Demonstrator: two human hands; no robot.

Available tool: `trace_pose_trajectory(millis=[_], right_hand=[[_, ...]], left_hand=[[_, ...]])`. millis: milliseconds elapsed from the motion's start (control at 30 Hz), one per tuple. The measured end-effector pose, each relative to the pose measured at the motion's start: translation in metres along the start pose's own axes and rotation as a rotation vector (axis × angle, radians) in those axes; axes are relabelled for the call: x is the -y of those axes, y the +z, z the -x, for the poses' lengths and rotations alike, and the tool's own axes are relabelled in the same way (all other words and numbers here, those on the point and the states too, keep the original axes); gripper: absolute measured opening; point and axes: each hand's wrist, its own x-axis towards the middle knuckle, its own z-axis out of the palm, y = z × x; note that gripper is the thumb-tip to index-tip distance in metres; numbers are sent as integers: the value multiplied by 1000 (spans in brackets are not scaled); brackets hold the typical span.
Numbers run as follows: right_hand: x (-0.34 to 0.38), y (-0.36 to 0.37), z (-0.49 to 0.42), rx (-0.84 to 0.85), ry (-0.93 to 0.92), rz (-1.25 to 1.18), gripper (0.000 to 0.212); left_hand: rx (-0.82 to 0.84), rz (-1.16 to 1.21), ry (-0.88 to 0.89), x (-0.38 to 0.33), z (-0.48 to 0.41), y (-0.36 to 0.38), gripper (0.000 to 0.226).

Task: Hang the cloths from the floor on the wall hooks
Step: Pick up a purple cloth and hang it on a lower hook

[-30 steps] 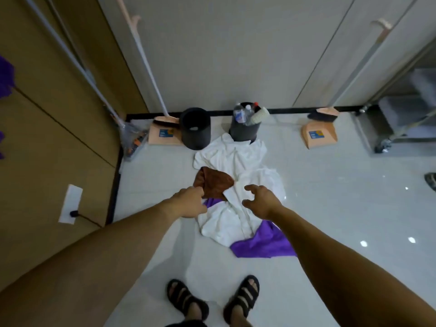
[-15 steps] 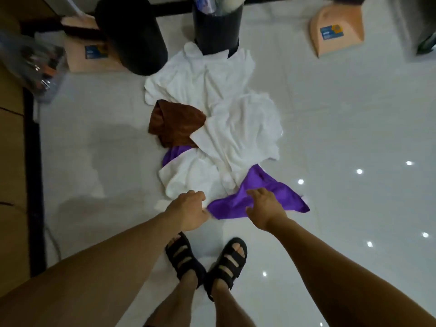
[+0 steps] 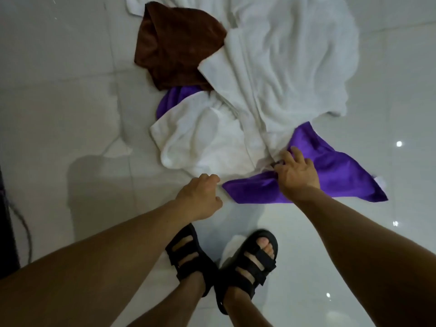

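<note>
Right hand: is reaching down onto the purple cloth, its fingers curling into a bunched fold and gripping it where the cloth is slipping under the white towel
Left hand: is hovering just beside the purple cloth's near left corner, fingers loosely curled, holding nothing that shows
Purple cloth: is lying spread on the tiled floor just ahead of the sandals, its far edge tucked beneath the white towel
Pile: a brown cloth is lying at the far left of the heap, partly covered by the white towel
Handling: the purple cloth is looking thin, limp and light, probably smooth enough to slide through a weak pinch, so gathering a full fold is seeming wiser than nipping one layer
Where to hold: the free near edge or a corner is looking best, pulling away from the towel that is weighing on it
Hooks: are not showing in this view
</note>
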Motion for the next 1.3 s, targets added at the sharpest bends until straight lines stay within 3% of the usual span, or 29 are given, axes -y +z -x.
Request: trace_pose_trajectory(millis=[100, 267, 333, 433, 567, 667, 767, 867, 1000, 1067, 1167, 1300], right_hand=[[2, -30, 31, -99, -56, -118, 33], [15, -150, 109, -402, -474, -268, 19], [19, -210, 138, -514, -533, -288, 17], [25, -299, 177, -565, -520, -290, 26], [36, -412, 223, -368, -454, -169, 50], [52, -485, 253, -373, -513, -21, 51], [66, -552, 273, -508, -481, -43, 49], [81, -623, 294, -540, -536, -75, 45], [104, -703, 324, -558, -593, -286, 30], [111, -734, 328, -639, -590, -280, 31], [118, -780, 333, -628, -592, -271, 28], [127, -831, 347, -693, -623, -225, 26]], left_hand=[[-8, 2, 3, -11, 26, -17, 64], [-86, 70, 231, -62, 99, -97, 99], [-107, 11, 331, -84, 133, -140, 81], [-305, -63, 425, -105, 190, -208, 33], [-477, -301, 469, -108, 286, -303, 33], [-627, -436, 511, -98, 359, -366, 34], [-690, -531, 410, -80, 424, -425, 39], [-685, -540, 290, -55, 488, -475, 39], [-777, -364, 189, -38, 558, -520, 30], [-813, -251, 131, -34, 584, -535, 24], [-858, -140, 25, -25, 626, -545, 31], [-890, -115, -160, -9, 680, -551, 38]])
